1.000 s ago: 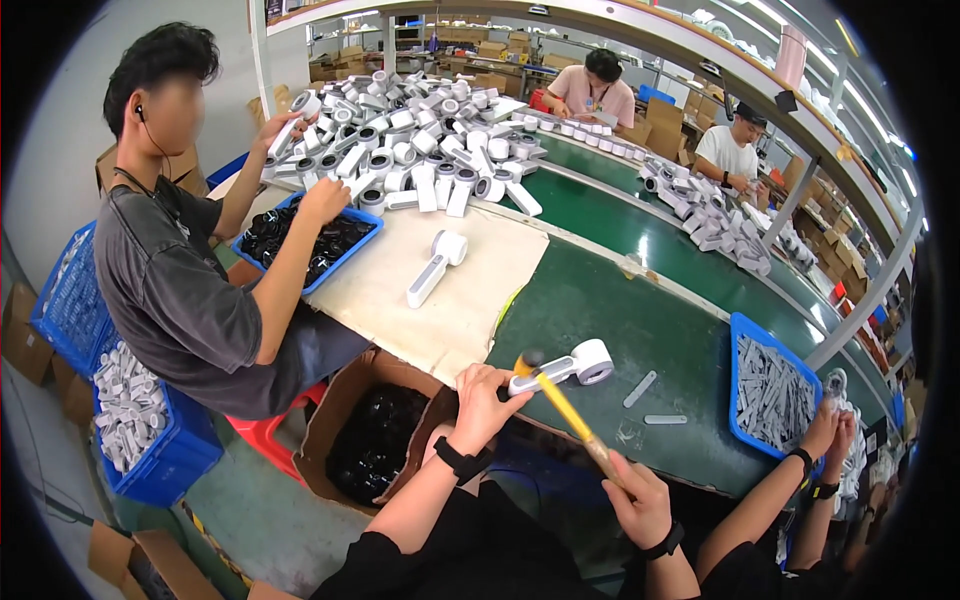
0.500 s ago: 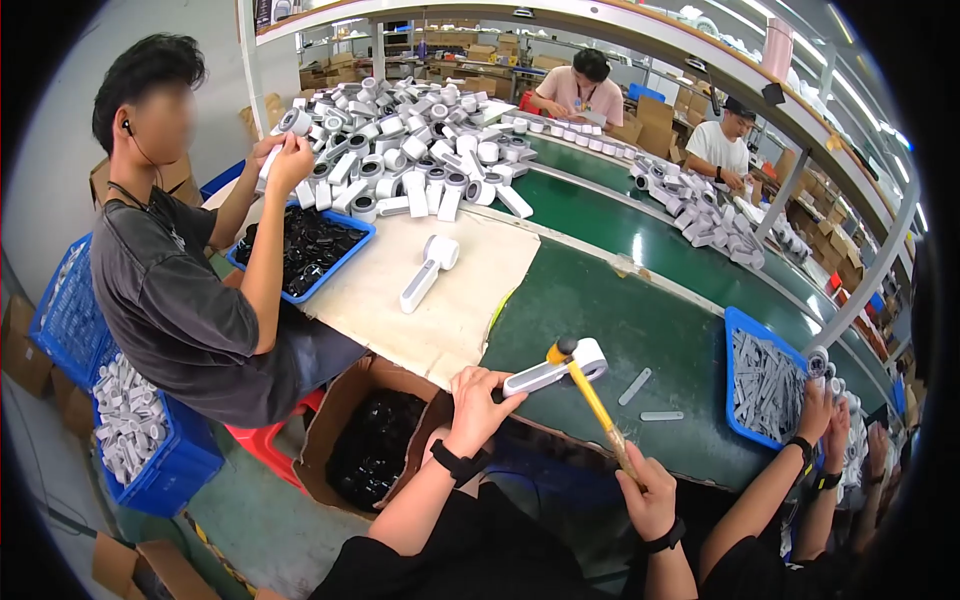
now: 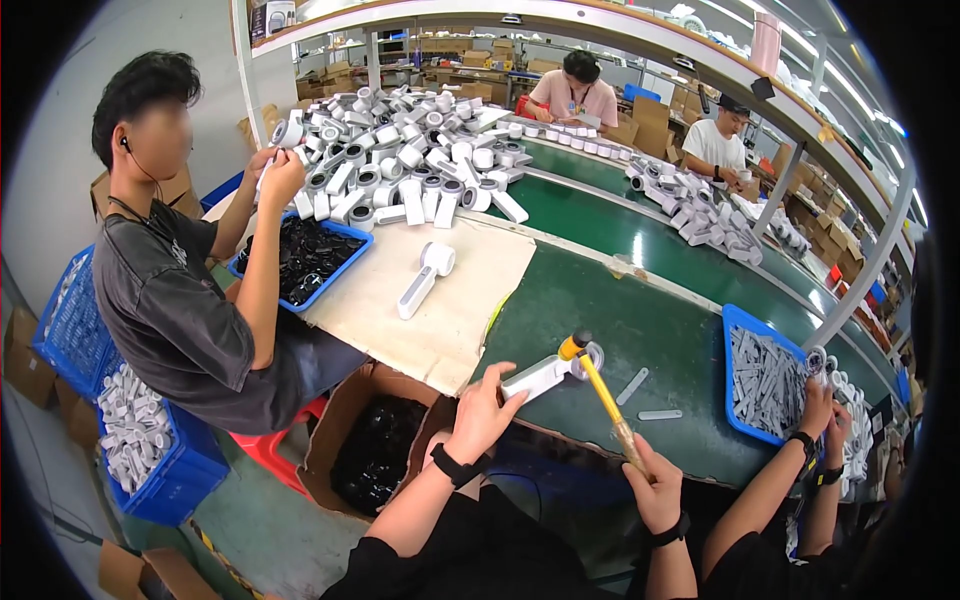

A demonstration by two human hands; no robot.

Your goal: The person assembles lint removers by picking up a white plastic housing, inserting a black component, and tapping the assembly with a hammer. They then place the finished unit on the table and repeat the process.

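On the left, a seated person in a grey shirt (image 3: 165, 300) lifts a white part beside a blue tray (image 3: 292, 262) of black pieces. Near the middle, the left hand (image 3: 487, 405) wraps its fingers around the handle of a white device (image 3: 545, 374) lying on the green tabletop (image 3: 640, 330), pinning it at the near edge. Just right, the right hand (image 3: 652, 487) is closed around the wooden grip of a yellow-headed hammer (image 3: 598, 385), whose head touches the device's round end. Farther right, 1 blue bin (image 3: 765, 380) holds white strips.
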